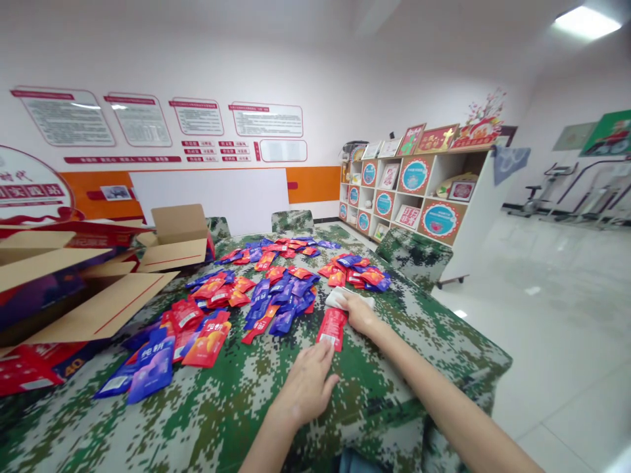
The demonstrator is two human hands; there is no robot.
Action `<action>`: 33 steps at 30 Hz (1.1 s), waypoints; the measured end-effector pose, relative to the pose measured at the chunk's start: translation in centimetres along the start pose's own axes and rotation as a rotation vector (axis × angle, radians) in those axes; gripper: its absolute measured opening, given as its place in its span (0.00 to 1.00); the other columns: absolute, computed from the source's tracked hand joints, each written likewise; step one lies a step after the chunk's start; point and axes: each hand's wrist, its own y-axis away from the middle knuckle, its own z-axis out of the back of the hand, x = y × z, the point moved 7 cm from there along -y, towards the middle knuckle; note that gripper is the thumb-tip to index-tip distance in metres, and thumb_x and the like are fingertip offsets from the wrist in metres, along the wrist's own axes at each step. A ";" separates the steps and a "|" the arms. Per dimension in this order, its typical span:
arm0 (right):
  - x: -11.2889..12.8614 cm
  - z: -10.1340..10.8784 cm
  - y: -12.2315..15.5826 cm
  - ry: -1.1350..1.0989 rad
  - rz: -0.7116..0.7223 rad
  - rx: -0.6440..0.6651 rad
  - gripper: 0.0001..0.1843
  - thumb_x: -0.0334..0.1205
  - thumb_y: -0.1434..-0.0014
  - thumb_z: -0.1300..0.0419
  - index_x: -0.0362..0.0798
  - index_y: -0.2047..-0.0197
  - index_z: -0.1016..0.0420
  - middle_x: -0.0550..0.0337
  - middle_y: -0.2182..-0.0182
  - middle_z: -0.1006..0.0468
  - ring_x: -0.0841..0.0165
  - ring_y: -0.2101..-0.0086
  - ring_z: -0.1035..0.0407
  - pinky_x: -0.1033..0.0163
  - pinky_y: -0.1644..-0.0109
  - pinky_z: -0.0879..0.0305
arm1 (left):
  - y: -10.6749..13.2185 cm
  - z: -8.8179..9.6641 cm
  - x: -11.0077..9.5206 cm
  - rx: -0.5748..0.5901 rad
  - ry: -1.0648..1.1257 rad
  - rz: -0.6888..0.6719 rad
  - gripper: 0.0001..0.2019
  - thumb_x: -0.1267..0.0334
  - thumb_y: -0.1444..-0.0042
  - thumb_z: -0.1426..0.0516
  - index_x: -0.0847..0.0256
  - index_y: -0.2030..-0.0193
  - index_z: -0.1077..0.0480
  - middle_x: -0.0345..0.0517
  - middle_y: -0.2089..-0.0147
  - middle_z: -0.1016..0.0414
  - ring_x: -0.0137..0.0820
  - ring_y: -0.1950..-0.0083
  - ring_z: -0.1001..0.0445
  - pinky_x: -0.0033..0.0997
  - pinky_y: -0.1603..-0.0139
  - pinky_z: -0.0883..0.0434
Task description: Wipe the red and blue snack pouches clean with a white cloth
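A red packet (333, 330) lies flat on the camouflage tablecloth (374, 394) in front of me. The fingertips of my left hand (306, 382) rest on its near end, fingers stretched out and thumb apart. My right hand (361, 314) is closed on a folded white cloth (340, 298) and presses it against the packet's far end. Beyond the cloth lies a pile of red and blue packets (353, 270). Another pile, mostly blue (288, 295), is left of the red packet.
More packets (158, 358) spread over the table's left side, and others (280, 248) lie farther back. Opened cardboard boxes (175, 240) stand at the left, one with flaps reaching over the table. Chairs with camouflage covers (414, 253) and a shelf unit (401, 187) are behind.
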 end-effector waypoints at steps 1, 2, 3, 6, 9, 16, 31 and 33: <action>0.4 0.7 0.1 -0.005 0.008 -0.009 0.26 0.22 0.49 0.52 0.43 0.48 0.28 0.52 0.46 0.31 0.61 0.49 0.37 0.61 0.43 0.45 | 0.0 0.0 0.0 -0.003 0.003 -0.001 0.26 0.58 0.40 0.49 0.59 0.36 0.48 0.51 0.36 0.44 0.39 0.37 0.45 0.41 0.38 0.47; 0.9 1.3 0.3 -0.008 0.013 -0.023 0.28 0.22 0.49 0.53 0.44 0.47 0.30 0.53 0.45 0.32 0.61 0.47 0.38 0.62 0.43 0.46 | 0.1 0.1 0.0 -0.004 0.007 -0.003 0.26 0.58 0.40 0.49 0.59 0.36 0.48 0.51 0.36 0.44 0.39 0.37 0.45 0.41 0.38 0.47; 1.6 1.9 0.7 -0.009 0.021 -0.034 0.30 0.21 0.49 0.54 0.45 0.45 0.31 0.53 0.43 0.34 0.62 0.46 0.39 0.62 0.42 0.46 | 0.1 0.1 0.0 -0.005 0.010 -0.005 0.26 0.58 0.40 0.49 0.59 0.36 0.48 0.51 0.37 0.44 0.39 0.37 0.45 0.41 0.38 0.47; 4.1 2.4 2.6 -0.017 0.067 -0.019 0.30 0.24 0.48 0.53 0.47 0.42 0.34 0.52 0.40 0.40 0.60 0.43 0.43 0.58 0.39 0.49 | 0.1 0.4 -0.2 -0.012 0.021 -0.004 0.25 0.58 0.41 0.49 0.58 0.37 0.47 0.50 0.37 0.43 0.40 0.38 0.44 0.42 0.38 0.46; 6.4 0.3 5.1 -0.048 0.129 0.097 0.28 0.27 0.46 0.49 0.52 0.42 0.35 0.53 0.38 0.43 0.59 0.41 0.47 0.54 0.38 0.51 | 0.0 0.7 -0.4 -0.020 0.040 0.006 0.24 0.59 0.41 0.49 0.57 0.39 0.45 0.50 0.40 0.39 0.40 0.40 0.41 0.41 0.39 0.45; 3.5 -3.4 4.4 -0.014 0.053 0.126 0.27 0.29 0.45 0.49 0.50 0.41 0.36 0.51 0.37 0.47 0.57 0.39 0.52 0.51 0.38 0.52 | -0.3 0.5 -0.4 0.008 0.050 0.009 0.24 0.58 0.41 0.49 0.57 0.38 0.46 0.50 0.38 0.42 0.41 0.38 0.44 0.42 0.39 0.46; -4.9 1.7 1.2 -0.305 -0.237 -0.169 0.33 0.25 0.56 0.53 0.46 0.46 0.30 0.57 0.49 0.27 0.62 0.48 0.35 0.56 0.43 0.41 | -5.2 1.2 0.8 -0.110 -0.092 0.207 0.28 0.48 0.56 0.38 0.60 0.52 0.38 0.53 0.50 0.36 0.46 0.48 0.38 0.44 0.46 0.40; -5.4 2.3 1.8 -0.334 -0.242 -0.177 0.34 0.26 0.56 0.53 0.47 0.46 0.30 0.58 0.49 0.27 0.62 0.48 0.35 0.56 0.43 0.40 | -6.3 0.8 1.1 -0.107 -0.090 0.226 0.29 0.49 0.57 0.37 0.61 0.52 0.38 0.54 0.52 0.35 0.47 0.49 0.36 0.44 0.48 0.39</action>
